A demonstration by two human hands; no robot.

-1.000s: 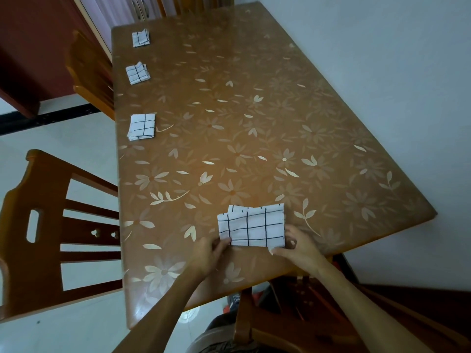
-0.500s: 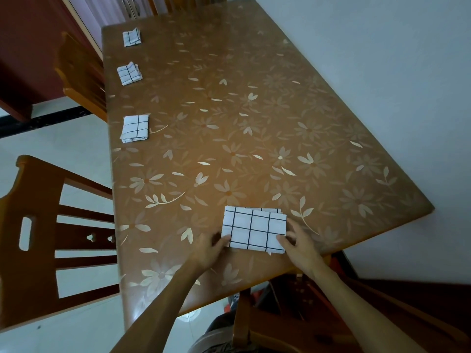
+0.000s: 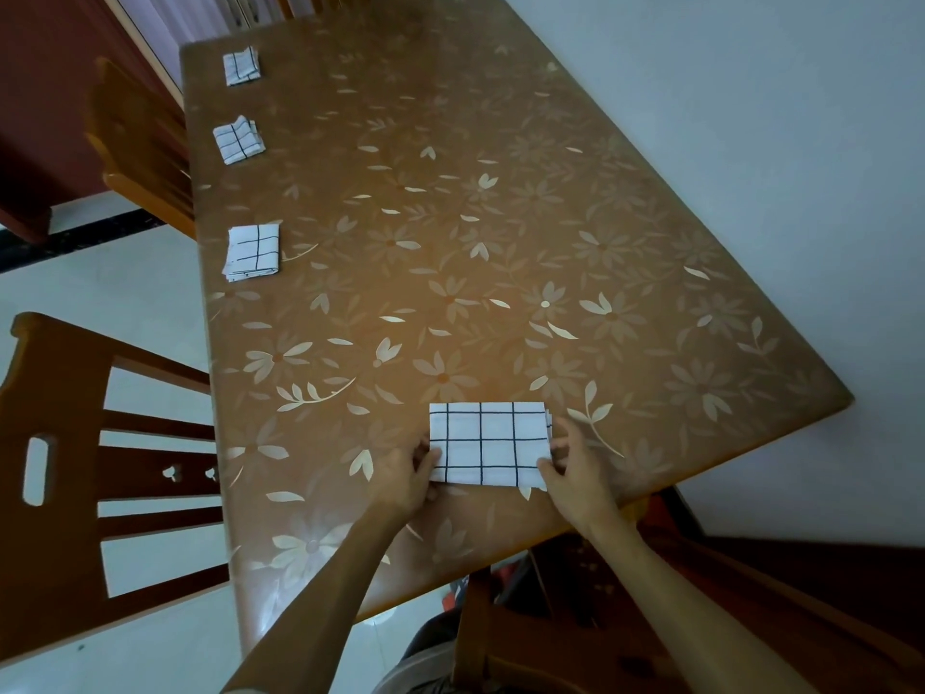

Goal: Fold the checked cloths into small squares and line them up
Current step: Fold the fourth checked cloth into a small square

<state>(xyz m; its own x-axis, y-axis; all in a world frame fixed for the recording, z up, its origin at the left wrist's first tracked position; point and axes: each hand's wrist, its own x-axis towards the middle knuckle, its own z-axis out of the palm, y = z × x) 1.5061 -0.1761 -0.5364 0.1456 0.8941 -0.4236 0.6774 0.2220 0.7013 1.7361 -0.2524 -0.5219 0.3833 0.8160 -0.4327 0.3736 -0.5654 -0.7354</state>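
Pinching the white black-checked rectangular cloth [image 3: 488,440] at both short ends, your left hand [image 3: 403,475] and right hand [image 3: 575,465] hold it flat between the fingers [image 3: 423,463], likely squaring layers before halving.

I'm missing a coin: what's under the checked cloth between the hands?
The checked cloth lies flat on the table; its own folded layers peek out at its right edge. The left hand and right hand grip its ends. Anything directly beneath is covered.
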